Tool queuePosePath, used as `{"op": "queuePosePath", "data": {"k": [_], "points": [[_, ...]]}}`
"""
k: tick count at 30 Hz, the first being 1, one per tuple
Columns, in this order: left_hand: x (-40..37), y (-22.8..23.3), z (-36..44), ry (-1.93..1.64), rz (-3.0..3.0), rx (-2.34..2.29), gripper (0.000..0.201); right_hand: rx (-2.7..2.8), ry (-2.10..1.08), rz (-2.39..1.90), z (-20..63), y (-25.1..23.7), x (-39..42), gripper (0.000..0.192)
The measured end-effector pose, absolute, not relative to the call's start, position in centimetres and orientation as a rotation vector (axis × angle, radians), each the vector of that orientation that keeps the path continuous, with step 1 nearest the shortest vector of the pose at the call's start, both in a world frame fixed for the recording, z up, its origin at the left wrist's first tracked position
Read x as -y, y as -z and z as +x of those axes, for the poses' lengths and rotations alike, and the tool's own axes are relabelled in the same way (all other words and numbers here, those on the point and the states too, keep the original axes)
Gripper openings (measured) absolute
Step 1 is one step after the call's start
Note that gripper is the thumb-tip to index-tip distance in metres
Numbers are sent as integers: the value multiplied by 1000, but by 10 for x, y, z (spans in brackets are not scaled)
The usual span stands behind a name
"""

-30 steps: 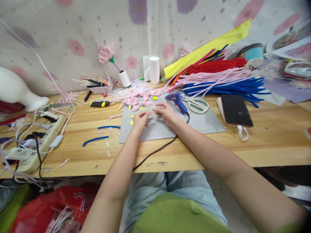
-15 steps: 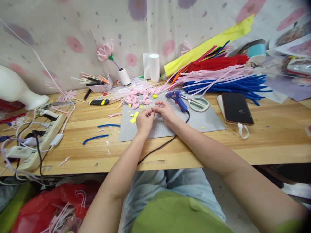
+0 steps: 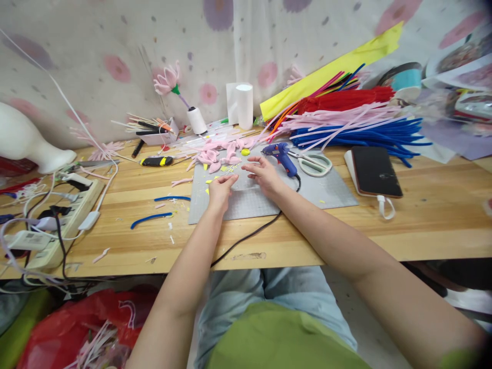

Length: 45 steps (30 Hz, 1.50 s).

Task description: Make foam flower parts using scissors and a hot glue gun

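Note:
My left hand is low over the left part of the grey cutting mat, its thumb and fingers drawn together. Whatever may be between them is too small to make out. Bits of yellow paper lie beside and partly under it. My right hand is open, fingers apart and pointing left, with nothing visible in them. Thin, pale, yellow-tipped stamens lie just beyond both hands, in front of pink fuzzy petals. A small yellow bud is behind my right fingers.
A blue glue gun and scissors lie right of my right hand; the black cord runs to the table's front edge. Pipe cleaners pile up behind. A phone is at right, a cutter and power strip at left.
My hands were touching at the fingertips and are now apart. The left moved left and slightly toward me, over the yellow bits; the right opened its fingers and stayed nearly in place.

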<state>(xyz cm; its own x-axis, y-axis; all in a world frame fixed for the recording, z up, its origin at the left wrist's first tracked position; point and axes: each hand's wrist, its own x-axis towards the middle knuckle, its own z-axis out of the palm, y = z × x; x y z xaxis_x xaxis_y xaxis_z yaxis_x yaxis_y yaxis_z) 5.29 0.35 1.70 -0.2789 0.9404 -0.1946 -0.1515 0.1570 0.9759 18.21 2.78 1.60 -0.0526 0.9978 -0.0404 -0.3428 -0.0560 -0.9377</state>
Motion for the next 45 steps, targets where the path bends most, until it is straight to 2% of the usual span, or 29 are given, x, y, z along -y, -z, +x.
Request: {"op": "queuePosePath", "data": {"k": [6, 13, 23, 28, 35, 38, 45], "points": [[0, -24, 49, -1343, 753, -1277, 33, 1002, -1421, -988, 182, -15, -25, 41], [-1, -22, 46, -1317, 785, -1240, 38, 1087, -1427, -966, 180, -13, -25, 38], [4, -11, 58, -1206, 1137, -1442, 29, 1197, -1427, -932, 177, -12, -24, 40], [6, -15, 54, -1166, 1197, -1442, 35, 1125, -1351, -1003, 183, -9, -31, 44], [6, -12, 47, -1419, 1369, -1541, 13, 1144, -1270, -1071, 179, -9, -31, 43], [9, -12, 50, -1417, 1500, -1548, 9, 1150, -1212, -1105, 177, -6, -31, 41], [8, -12, 59, -1335, 1529, -1606, 15, 1118, -1263, -1100, 173, -5, -29, 45]]}}
